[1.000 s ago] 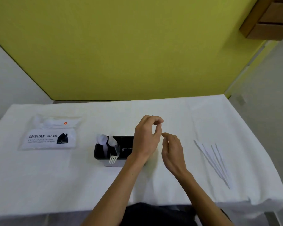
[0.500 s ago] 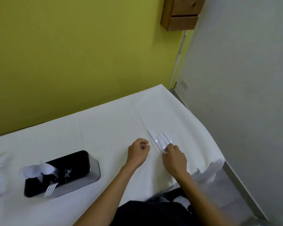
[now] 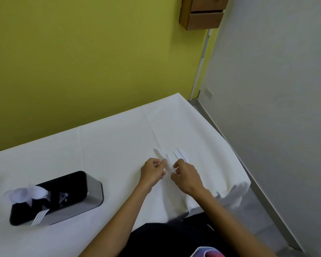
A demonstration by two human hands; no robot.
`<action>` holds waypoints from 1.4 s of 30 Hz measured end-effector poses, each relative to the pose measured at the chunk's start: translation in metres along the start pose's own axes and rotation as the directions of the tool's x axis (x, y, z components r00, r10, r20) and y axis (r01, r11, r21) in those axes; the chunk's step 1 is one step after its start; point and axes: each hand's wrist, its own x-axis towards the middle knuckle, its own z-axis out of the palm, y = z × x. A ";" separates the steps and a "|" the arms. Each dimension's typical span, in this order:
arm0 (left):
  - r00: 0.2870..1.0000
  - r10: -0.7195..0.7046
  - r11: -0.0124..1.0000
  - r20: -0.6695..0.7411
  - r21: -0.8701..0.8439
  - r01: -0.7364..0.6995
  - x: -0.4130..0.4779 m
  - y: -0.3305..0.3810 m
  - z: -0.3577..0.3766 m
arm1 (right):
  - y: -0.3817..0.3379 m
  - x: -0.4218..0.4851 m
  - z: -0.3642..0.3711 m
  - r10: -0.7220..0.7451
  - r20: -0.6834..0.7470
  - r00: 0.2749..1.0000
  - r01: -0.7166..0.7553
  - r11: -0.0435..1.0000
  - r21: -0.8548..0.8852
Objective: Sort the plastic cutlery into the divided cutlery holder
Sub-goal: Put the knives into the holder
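Several white plastic knives (image 3: 181, 153) lie on the white tablecloth at the right of the table. My left hand (image 3: 152, 172) pinches the near end of the leftmost knife (image 3: 159, 154) between thumb and fingertips. Beside it, my right hand (image 3: 186, 175) is curled over the near ends of the other knives; whether it grips one is unclear. The cutlery holder (image 3: 94, 191), black inside with a silver wall, stands at the lower left, well away from both hands. White spoons (image 3: 24, 193) stick out of its left end and a white fork (image 3: 39, 217) leans over its front rim.
The table (image 3: 109, 145) is covered by a white cloth and backs onto a yellow-green wall. Its right edge drops off close beside the knives, with a grey wall beyond. A wooden drawer unit (image 3: 202, 13) hangs high on the wall.
The view has swung right, away from the holder. Both hands have moved from beside the holder to the knives, and the left hand now pinches one.
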 end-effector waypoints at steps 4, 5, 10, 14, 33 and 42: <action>1.000 -0.012 1.000 0.001 -0.011 0.012 0.009 0.008 0.001 | -0.006 0.000 -0.004 -0.143 -0.002 0.990 0.142 0.980 0.139; 1.000 -0.002 1.000 -0.009 0.015 0.002 0.011 0.009 0.000 | -0.009 -0.001 -0.003 -0.178 -0.017 0.984 0.179 0.973 0.148; 0.999 -0.036 0.982 -0.030 -0.186 0.030 0.022 0.017 -0.004 | -0.010 0.002 -0.009 -0.151 -0.061 0.987 0.160 0.968 0.195; 0.979 -0.157 0.903 -0.131 -0.421 0.088 0.025 0.019 -0.012 | 0.004 0.008 -0.017 -0.021 -0.030 0.999 0.018 0.995 -0.101; 0.981 -0.118 0.962 -0.156 -0.262 0.074 0.026 0.016 -0.004 | 0.028 -0.008 -0.031 0.186 -0.098 0.978 -0.204 0.953 -0.226; 0.988 -0.143 0.921 -0.053 -0.372 0.113 0.017 0.032 -0.004 | -0.003 0.003 -0.019 -0.043 0.094 0.995 0.036 0.997 0.074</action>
